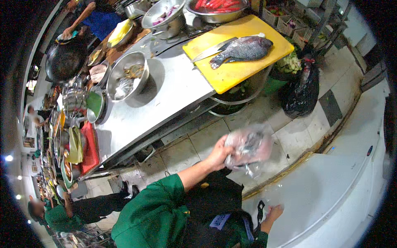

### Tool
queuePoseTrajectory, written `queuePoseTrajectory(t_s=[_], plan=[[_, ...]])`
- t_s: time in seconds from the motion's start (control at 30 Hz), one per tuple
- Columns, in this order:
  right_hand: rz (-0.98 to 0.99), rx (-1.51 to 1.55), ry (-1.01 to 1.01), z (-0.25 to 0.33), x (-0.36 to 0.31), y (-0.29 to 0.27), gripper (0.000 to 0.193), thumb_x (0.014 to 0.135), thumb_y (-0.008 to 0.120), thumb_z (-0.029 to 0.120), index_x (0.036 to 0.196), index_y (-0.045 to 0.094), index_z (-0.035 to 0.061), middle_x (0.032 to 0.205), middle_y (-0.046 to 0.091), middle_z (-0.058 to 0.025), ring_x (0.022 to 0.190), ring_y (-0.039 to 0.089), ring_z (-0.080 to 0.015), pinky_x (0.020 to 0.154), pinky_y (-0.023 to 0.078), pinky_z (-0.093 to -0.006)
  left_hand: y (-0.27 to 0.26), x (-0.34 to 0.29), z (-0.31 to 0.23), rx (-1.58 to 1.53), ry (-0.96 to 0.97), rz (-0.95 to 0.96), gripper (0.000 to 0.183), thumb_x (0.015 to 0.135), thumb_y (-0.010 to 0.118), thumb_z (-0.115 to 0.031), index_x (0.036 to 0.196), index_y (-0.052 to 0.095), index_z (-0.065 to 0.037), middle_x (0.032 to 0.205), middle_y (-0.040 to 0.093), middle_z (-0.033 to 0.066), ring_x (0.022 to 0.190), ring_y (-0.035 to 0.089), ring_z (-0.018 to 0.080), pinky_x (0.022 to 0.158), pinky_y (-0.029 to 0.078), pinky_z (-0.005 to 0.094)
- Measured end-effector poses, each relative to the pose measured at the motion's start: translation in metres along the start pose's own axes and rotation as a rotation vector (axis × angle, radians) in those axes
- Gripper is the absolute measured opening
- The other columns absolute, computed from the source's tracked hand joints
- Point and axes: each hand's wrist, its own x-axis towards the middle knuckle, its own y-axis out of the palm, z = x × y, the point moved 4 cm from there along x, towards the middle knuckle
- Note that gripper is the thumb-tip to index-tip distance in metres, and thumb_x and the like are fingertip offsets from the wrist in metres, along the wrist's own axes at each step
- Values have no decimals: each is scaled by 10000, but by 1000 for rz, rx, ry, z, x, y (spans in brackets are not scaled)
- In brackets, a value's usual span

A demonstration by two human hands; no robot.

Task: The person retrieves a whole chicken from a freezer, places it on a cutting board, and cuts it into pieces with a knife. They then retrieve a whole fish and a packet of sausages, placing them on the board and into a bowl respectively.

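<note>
My left hand (219, 154) is closed on a clear plastic bag (249, 149) with something pinkish and grey inside, blurred by motion. I hold it over the tiled floor, between the steel table and a white chest-like unit. My right hand (273, 213) is low at the right, against the white lid (318, 198); its fingers are too blurred to read. On the table's yellow cutting board (271, 31) lies a whole dark-scaled fish (244, 49), with a knife (213, 50) beside its tail.
The steel table (165, 99) carries a steel bowl (128, 76), a pot (164, 18) with purple pieces, and a bowl of red items (219, 10). A black garbage bag (301, 93) stands on the floor. Other people work at the left, one by a wok (66, 62).
</note>
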Motion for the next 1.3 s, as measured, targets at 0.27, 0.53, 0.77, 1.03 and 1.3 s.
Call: queuePoseTrajectory(t_s=[0.27, 0.53, 0.77, 1.03, 1.3], plan=[[77, 263, -52, 44, 48, 11, 610, 910, 577, 261, 1426, 317, 68, 1314, 485, -189, 1158, 523, -317, 857, 511, -455, 2, -34, -187, -13, 726, 19, 484, 677, 481, 88, 1151, 501, -8, 1011, 579, 119, 788, 601, 208, 687, 571, 355], [188, 305, -505, 189, 120, 108, 515, 954, 512, 161, 1403, 322, -6, 1369, 410, -178, 1085, 544, -316, 730, 588, -427, -110, -17, -185, 319, 583, -1406, 624, 753, 670, -58, 1290, 354, -30, 1274, 370, 208, 1126, 428, 268, 927, 417, 417], [317, 524, -622, 477, 94, 216, 433, 950, 555, 188, 1295, 419, -36, 1197, 517, -157, 941, 593, -231, 704, 583, -352, 72, 97, -96, 778, 1061, -394, 383, 791, 596, 36, 1141, 448, -16, 1069, 454, 88, 934, 506, 172, 835, 433, 309], [228, 38, -981, 571, 147, 302, 335, 817, 607, 100, 1128, 536, -5, 998, 608, -213, 898, 615, -340, 802, 484, -389, 339, 337, 36, 595, -37, 302, 790, 918, 613, -288, 1497, 101, -126, 1399, 320, 225, 1170, 478, 246, 837, 488, 334], [513, -560, -1065, 596, 289, 250, 590, 810, 645, 162, 1351, 433, 58, 1358, 442, -219, 1243, 442, -365, 1016, 384, -397, 386, 629, 132, 1065, 382, -200, 495, 718, 519, 80, 1198, 558, -35, 1051, 564, 156, 911, 587, 304, 761, 483, 384]])
